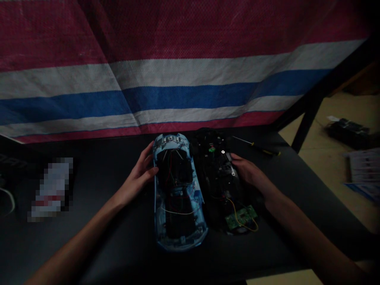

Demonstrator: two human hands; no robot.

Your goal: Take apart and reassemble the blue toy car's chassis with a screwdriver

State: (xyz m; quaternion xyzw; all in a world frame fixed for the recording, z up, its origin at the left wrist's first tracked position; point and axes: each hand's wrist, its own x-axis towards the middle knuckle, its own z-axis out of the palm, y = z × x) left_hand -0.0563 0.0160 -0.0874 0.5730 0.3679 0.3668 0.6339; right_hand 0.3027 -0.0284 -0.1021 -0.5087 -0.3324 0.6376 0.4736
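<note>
A blue toy car body shell (198, 196) lies upside down on the dark table, with its black inner parts and thin wires showing. My left hand (142, 168) grips its left side, thumb over the edge and fingers along the outside. Right beside the shell lies the black toy car chassis (218, 180). A green circuit board (243, 217) with a yellow wire sits at the chassis's near end. My right hand (249, 172) holds the chassis by its right side; some of those fingers are hidden behind it.
A screwdriver (265, 150) with a black and yellow handle lies beyond my right hand. On the left of the table (118, 233) is a blurred-out pale object (55, 188). A striped woven sheet (178, 97) hangs behind. Dark items (348, 130) rest on the floor at right.
</note>
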